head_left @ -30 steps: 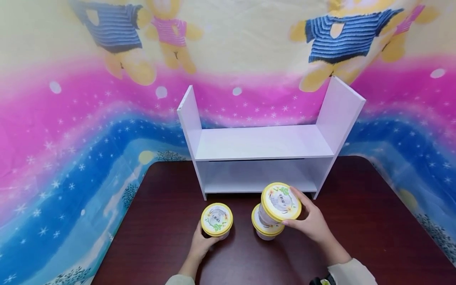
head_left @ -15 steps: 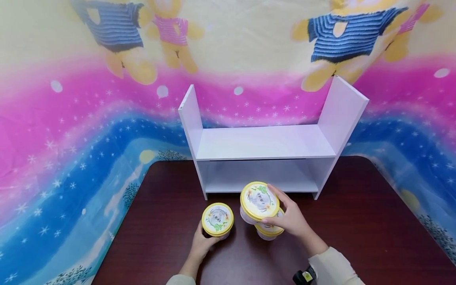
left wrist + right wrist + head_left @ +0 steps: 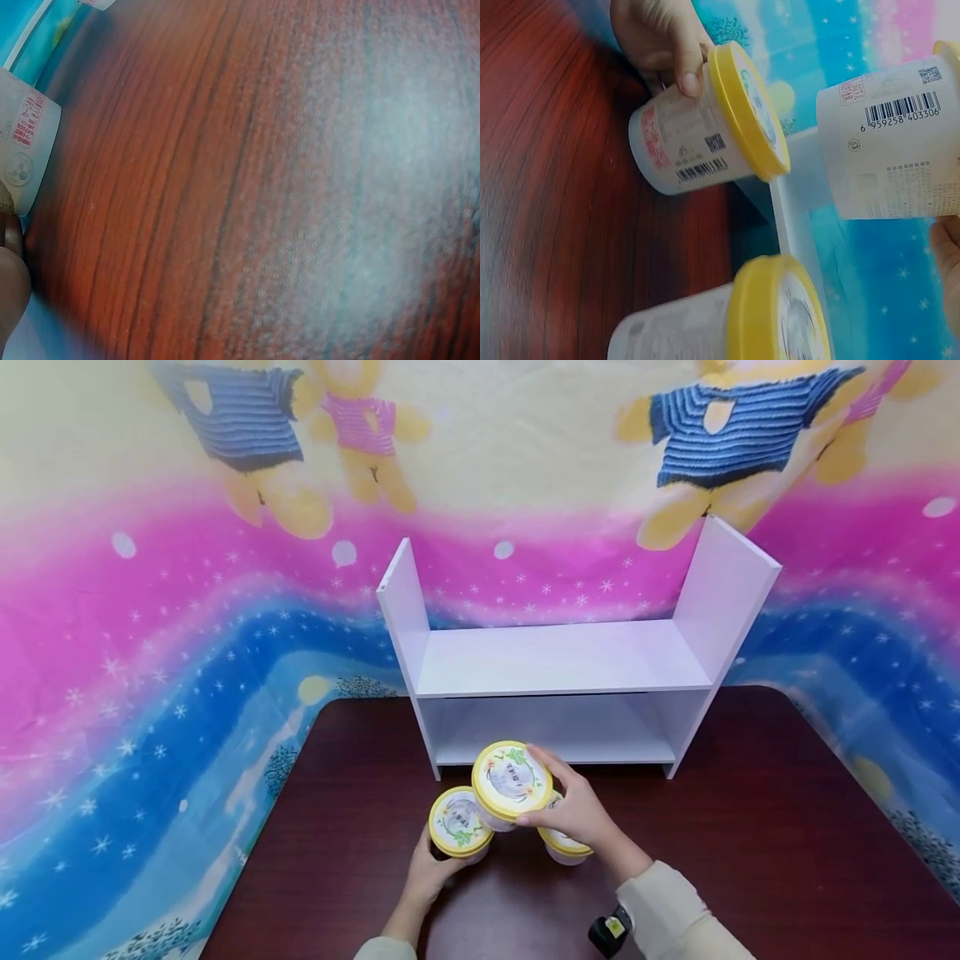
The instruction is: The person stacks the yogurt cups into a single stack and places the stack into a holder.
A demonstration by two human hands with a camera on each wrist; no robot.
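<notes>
Three white paper tubs with yellow-rimmed, flower-printed lids are in the head view. My left hand [image 3: 426, 878] grips the left tub [image 3: 456, 828] by its side, thumb and fingers round it, low over the table. Raised above the table, another tub [image 3: 512, 781] is pinched between the thumb and fingers of my right hand [image 3: 579, 814]; it overlaps the left tub's lid in the head view. The third tub [image 3: 566, 847] stands upright behind the right hand, partly hidden by it. In the right wrist view the raised tub [image 3: 892, 142] shows its barcode, apart from the left-hand tub [image 3: 697, 139].
A white two-level shelf unit [image 3: 562, 660] with tall side panels stands at the back of the dark red-brown table [image 3: 787, 827]. Behind it hangs a colourful cloth [image 3: 187, 693] printed with bears and snowflakes. A black wrist device [image 3: 609, 932] sits by the right sleeve.
My right hand has carried its tub leftward, from over the third tub to beside and over the left one. The left hand and its tub have stayed nearly still.
</notes>
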